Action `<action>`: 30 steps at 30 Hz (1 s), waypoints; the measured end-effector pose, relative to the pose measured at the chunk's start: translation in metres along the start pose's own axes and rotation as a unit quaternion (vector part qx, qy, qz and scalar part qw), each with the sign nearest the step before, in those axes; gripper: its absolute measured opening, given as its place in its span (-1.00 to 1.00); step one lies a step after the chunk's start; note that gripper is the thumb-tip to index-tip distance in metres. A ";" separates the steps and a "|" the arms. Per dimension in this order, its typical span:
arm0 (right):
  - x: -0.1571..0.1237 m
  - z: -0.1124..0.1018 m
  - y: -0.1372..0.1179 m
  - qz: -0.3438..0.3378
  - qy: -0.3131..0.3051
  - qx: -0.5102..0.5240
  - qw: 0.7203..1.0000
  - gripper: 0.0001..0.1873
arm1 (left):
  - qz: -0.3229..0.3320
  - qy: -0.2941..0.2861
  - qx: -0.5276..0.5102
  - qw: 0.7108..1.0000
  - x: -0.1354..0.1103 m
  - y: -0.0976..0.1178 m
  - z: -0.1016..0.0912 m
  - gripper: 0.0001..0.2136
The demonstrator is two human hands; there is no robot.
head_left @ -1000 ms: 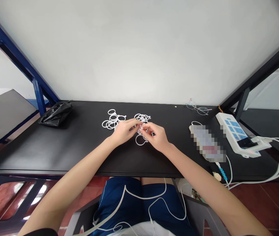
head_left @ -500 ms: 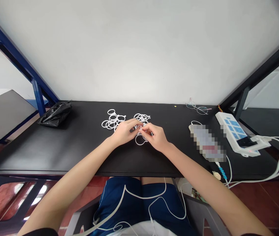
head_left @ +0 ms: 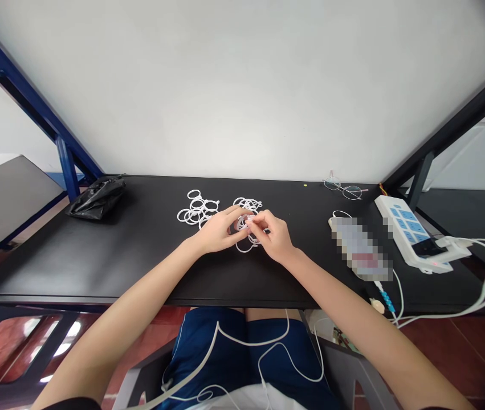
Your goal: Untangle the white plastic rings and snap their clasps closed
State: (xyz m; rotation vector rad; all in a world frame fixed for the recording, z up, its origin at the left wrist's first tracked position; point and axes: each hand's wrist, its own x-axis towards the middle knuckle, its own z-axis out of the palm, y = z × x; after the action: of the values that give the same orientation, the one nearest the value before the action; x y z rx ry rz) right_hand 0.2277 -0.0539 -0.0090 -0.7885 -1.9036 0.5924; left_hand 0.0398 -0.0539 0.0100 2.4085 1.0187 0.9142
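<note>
A plain white wall rises behind the black counter [head_left: 139,256]. About midway along it, nearer the far edge, lies a heap of white rings [head_left: 248,204]. A second heap [head_left: 196,209] sits just beside it, toward the left end.

The left hand [head_left: 216,230] and the right hand [head_left: 274,236] meet over the near side of the first heap. Their fingertips are pinched together on one small white ring [head_left: 245,223], held just above the counter. Which fingers bear on it is too small to tell.

The rings look thin and springy. The grip seems best kept out at the fingertips, with light, even pressure rather than a squeeze. Working low, as now, looks wise, since a slipped ring would land among its fellows and not roll off the near edge. The forearms should stay clear of both heaps so that nothing scatters.

A crumpled black bag [head_left: 97,198] sits by the far left corner, and spectacles [head_left: 343,189] lie at the far edge to the right. A white power strip [head_left: 413,233] with its cables is at the right end, all well apart from the hands.
</note>
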 end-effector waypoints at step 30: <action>0.004 -0.005 -0.006 -0.047 -0.008 -0.038 0.998 -0.94 | 0.065 0.111 0.025 0.991 0.000 -0.010 -0.001 -0.72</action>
State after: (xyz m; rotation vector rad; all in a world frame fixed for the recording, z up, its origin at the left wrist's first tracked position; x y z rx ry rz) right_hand 0.2291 -0.0545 -0.0004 -0.7394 -1.9765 0.4710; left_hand 0.0336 -0.0469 0.0053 2.4805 0.9782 1.2393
